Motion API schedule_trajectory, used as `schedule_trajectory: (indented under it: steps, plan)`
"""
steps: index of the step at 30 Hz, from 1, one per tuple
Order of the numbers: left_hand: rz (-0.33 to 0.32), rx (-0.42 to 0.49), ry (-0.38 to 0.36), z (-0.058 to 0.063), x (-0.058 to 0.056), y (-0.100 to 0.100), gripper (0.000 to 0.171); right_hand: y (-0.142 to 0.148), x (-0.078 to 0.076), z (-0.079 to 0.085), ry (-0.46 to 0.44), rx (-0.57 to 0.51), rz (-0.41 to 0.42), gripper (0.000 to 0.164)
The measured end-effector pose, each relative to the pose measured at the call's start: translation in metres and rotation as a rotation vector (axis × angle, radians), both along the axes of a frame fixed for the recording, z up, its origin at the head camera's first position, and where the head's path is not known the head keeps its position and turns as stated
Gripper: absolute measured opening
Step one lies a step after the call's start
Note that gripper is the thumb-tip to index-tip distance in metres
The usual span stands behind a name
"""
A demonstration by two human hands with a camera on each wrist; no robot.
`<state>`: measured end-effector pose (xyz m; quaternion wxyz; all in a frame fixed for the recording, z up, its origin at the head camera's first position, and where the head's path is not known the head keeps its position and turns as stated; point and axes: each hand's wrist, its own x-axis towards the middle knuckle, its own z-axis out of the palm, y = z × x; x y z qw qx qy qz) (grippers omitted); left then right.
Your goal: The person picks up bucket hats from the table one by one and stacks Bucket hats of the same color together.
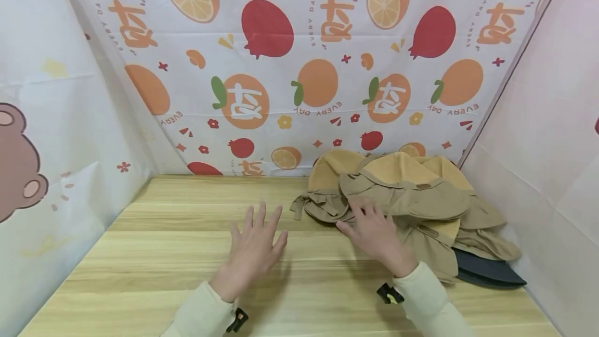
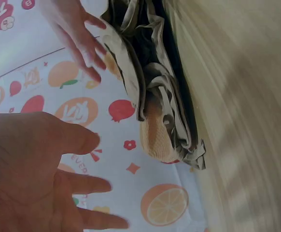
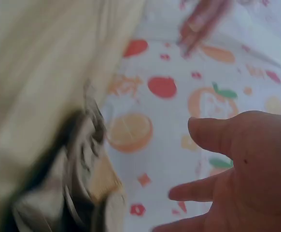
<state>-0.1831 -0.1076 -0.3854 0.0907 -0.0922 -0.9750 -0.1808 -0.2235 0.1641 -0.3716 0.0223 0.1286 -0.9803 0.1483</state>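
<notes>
A heap of sun hats [image 1: 407,196] with yellow-tan ribbed crowns and khaki fabric brims lies at the back right of the table. At its left end shows a tied fabric bow [image 1: 323,199], and a dark navy brim [image 1: 489,269] sticks out at the lower right. My right hand [image 1: 376,233] is over the front left part of the heap, its fingers spread and holding nothing; in the right wrist view it appears apart from the hats. To the left of the hats, my left hand [image 1: 255,254] hovers above bare wood, fingers spread, holding nothing.
The light wood-grain table [image 1: 187,274] is bounded by a fruit-printed cloth [image 1: 290,87] at the back. A white cloth wall [image 1: 61,134] with a bear print stands on the left, and a pale wall [image 1: 547,144] rises right beside the hats.
</notes>
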Motion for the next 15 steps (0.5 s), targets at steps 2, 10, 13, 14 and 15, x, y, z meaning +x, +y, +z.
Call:
schedule_trajectory:
  steps: [2, 10, 13, 14, 15]
  plan:
    - [-0.011, -0.004, -0.01, 0.001, -0.001, -0.004, 0.056, 0.012, -0.005, 0.009, 0.009, 0.009, -0.002, 0.07]
    - [-0.076, -0.004, -0.06, 0.001, -0.012, -0.018, 0.046, 0.075, -0.035, 0.047, 0.0, -0.1, 0.003, 0.058]
    - [-0.09, -0.004, -0.078, 0.0, -0.015, -0.02, 0.043, 0.099, -0.047, 0.06, 0.014, -0.095, -0.019, 0.054]
    - [-0.09, -0.005, -0.085, 0.0, -0.016, -0.02, 0.043, 0.108, -0.051, 0.063, 0.007, -0.075, -0.039, 0.055]
    - [-0.09, -0.008, -0.091, 0.001, -0.016, -0.02, 0.043, 0.116, -0.056, 0.066, -0.004, -0.069, -0.051, 0.056]
